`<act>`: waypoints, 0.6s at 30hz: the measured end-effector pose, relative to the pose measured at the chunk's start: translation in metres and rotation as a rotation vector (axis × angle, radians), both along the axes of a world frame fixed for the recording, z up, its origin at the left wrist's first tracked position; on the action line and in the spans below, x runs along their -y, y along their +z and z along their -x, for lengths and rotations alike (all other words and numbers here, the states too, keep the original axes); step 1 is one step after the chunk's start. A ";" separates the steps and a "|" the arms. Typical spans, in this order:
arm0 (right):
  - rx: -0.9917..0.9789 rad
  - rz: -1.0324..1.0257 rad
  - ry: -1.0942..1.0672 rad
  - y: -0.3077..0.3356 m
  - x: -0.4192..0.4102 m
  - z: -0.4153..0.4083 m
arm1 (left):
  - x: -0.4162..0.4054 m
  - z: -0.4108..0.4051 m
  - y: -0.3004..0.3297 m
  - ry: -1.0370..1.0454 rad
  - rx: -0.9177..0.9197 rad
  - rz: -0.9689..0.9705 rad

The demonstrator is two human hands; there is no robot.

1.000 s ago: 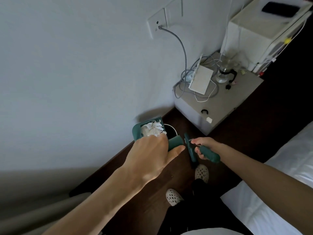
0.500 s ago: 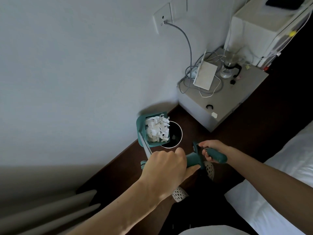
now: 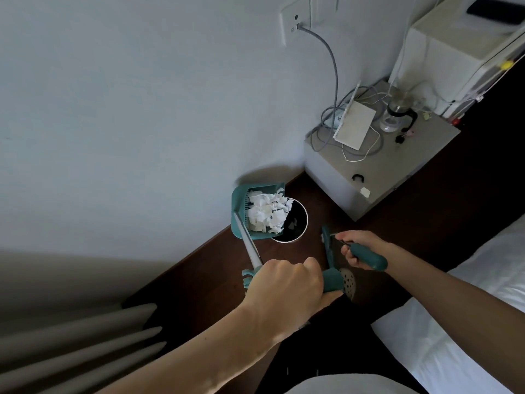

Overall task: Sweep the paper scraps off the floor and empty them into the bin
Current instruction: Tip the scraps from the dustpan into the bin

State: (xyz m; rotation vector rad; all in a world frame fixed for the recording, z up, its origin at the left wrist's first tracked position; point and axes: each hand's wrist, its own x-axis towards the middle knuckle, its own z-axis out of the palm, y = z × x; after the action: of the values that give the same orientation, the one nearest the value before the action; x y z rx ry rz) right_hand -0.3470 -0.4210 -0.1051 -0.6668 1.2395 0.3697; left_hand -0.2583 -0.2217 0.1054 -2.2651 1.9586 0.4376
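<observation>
A teal dustpan [image 3: 238,211] full of white paper scraps [image 3: 267,213] hangs tilted at the left rim of a small round bin [image 3: 304,220] by the wall. Some scraps lie inside the dark bin. My left hand [image 3: 284,282] grips the teal top of the dustpan's long grey handle [image 3: 250,243]. My right hand [image 3: 358,248] grips the teal handle of a broom [image 3: 369,257], whose head [image 3: 326,240] stands on the floor just right of the bin.
A grey bedside cabinet [image 3: 369,177] with cables, a white router and a glass pot stands right of the bin. A white appliance [image 3: 454,44] sits behind it. White bedding [image 3: 468,322] lies at the right, pale curtain folds [image 3: 71,342] at the lower left. My perforated slipper [image 3: 348,282] shows below the handles.
The dustpan has swung out over the bin's rim and its handle now shows in full. My left hand has drawn back toward me. The right hand keeps the broom beside the bin.
</observation>
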 end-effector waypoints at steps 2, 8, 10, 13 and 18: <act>0.015 0.008 0.001 0.002 -0.001 -0.004 | -0.001 0.001 0.004 0.002 -0.020 -0.016; 0.066 0.039 0.001 0.018 -0.005 -0.009 | -0.004 0.000 0.011 -0.065 0.027 0.030; 0.084 0.040 0.001 0.025 -0.006 -0.010 | -0.005 0.002 0.009 -0.084 -0.009 -0.009; 0.113 0.041 0.006 0.035 -0.010 -0.013 | -0.009 -0.001 0.009 -0.129 0.016 -0.034; 0.173 -0.005 0.004 0.051 -0.008 -0.021 | -0.008 -0.002 0.014 -0.120 0.024 -0.076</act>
State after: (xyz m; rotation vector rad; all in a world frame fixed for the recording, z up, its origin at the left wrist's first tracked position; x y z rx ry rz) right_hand -0.3260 -0.4127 -0.0543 -0.6826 1.0727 0.3114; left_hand -0.2558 -0.2139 0.1195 -2.0848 2.0161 0.4605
